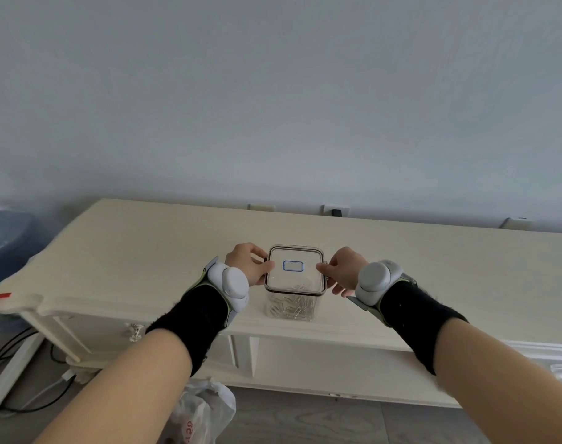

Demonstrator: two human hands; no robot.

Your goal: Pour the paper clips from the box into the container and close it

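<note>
Now the clear container [292, 299] stands between the two hands near the front edge of the cream desk [145, 245], paper clips [294, 307] heaped at its bottom. Its lid [295, 270], with a blue-outlined label, sits on top. Left hand [248, 263] pinches the lid's left edge; right hand [344, 271] pinches the right edge. Both wrists carry white devices over black bands.
</note>
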